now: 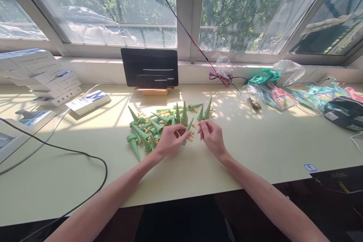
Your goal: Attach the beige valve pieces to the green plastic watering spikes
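Observation:
My left hand (170, 140) is closed on a green plastic cone spike (189, 125), its tip pointing up and to the right. Just across from it, my right hand (213, 138) has its fingers pinched together; whatever they hold, if anything, is too small to make out. Around and behind my left hand lies a pile of similar green spikes (136, 132), mixed with small cream-coloured pieces (193, 134). Several spikes stand on their bases with tips up, among them a pair (208, 110) beyond my right hand.
A black tablet (150, 62) and a phone (152, 81) lean near the window on a small cardboard box (153, 92). White boxes (39, 72) are stacked at left. A black cable (85, 154) crosses the left side. A screwdriver (254, 104) and bagged items (280, 96) lie at right.

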Tool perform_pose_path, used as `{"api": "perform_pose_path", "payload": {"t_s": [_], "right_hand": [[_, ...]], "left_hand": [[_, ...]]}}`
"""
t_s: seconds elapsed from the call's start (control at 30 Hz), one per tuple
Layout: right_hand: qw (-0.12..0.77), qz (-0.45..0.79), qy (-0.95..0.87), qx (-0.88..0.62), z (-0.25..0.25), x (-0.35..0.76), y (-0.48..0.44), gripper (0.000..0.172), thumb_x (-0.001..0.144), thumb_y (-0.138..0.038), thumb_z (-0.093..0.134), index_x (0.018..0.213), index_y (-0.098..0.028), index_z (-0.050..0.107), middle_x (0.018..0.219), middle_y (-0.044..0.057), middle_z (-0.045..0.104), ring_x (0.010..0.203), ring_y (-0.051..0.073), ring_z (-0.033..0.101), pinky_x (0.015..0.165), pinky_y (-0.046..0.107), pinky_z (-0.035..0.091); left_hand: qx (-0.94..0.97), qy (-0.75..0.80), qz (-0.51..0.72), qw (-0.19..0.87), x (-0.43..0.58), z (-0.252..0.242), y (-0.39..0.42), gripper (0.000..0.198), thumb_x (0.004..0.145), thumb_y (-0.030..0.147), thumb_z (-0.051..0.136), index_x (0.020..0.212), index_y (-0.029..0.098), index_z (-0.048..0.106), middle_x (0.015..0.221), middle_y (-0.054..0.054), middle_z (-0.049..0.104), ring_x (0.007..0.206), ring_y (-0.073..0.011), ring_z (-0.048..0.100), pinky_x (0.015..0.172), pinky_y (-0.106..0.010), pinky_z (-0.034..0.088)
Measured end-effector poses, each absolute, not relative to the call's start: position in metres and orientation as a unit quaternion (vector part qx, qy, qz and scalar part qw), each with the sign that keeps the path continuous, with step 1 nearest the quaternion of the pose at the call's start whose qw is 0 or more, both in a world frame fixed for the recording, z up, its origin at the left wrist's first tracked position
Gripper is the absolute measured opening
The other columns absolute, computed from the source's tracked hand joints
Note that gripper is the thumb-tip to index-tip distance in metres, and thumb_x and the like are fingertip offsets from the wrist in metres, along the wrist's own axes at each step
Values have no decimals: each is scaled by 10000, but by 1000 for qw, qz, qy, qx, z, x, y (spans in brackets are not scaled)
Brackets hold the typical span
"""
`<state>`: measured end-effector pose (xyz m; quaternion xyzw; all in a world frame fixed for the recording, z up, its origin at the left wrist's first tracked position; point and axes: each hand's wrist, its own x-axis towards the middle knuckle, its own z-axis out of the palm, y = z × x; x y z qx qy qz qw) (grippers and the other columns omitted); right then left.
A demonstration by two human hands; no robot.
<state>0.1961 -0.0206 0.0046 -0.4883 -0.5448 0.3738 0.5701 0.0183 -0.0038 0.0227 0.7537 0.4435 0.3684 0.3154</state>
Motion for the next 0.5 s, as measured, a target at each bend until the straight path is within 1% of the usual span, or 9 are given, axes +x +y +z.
{"api": "perform_pose_path", "payload": {"t_s": [0.07, 0.13, 0.2, 0.27, 0.4, 0.5], "right_hand": [[567, 364, -541, -503, 5, 197, -20, 320, 951, -462, 518, 819, -187, 616, 663, -5, 609, 467, 100, 510, 471, 238, 423], [562, 359, -540, -513, 5, 198, -20, 324, 951, -467, 515, 812, -190, 612, 662, -6, 610, 468, 102, 511, 475, 240, 426], [558, 358, -541, -517, 4, 198, -20, 326, 949, -470, 516, 810, -191, 610, 658, -8, 608, 469, 104, 512, 478, 240, 428], [556, 357, -542, -519, 4, 198, -20, 327, 945, -473, 520, 807, -190, 609, 655, -8, 607, 469, 105, 512, 479, 241, 429], [552, 357, -546, -519, 4, 198, -19, 324, 943, -466, 526, 801, -186, 605, 648, -9, 605, 467, 103, 506, 480, 238, 426], [551, 358, -549, -517, 4, 197, -19, 327, 942, -467, 527, 798, -184, 603, 647, -9, 601, 464, 101, 501, 476, 236, 420]], "left_hand": [[780, 448, 351, 261, 18, 19, -6, 223, 866, 360, 631, 771, 166, 685, 589, 22, 620, 485, -80, 464, 529, -221, 405], [798, 446, 338, 224, 18, 16, -7, 172, 869, 333, 619, 873, 174, 685, 549, 47, 574, 470, -80, 434, 544, -224, 400], [807, 453, 326, 195, 19, 14, -9, 166, 870, 304, 603, 965, 183, 664, 541, 61, 541, 475, -88, 437, 554, -227, 395], [808, 469, 311, 174, 19, 13, -10, 177, 872, 283, 580, 1010, 190, 639, 542, 67, 518, 479, -99, 444, 552, -230, 386], [807, 501, 274, 150, 20, 12, -11, 185, 870, 263, 544, 1030, 192, 604, 525, 70, 488, 474, -122, 459, 543, -240, 369], [810, 515, 246, 136, 19, 11, -10, 185, 883, 249, 506, 1037, 197, 595, 524, 61, 505, 480, -139, 485, 552, -250, 364]]}}
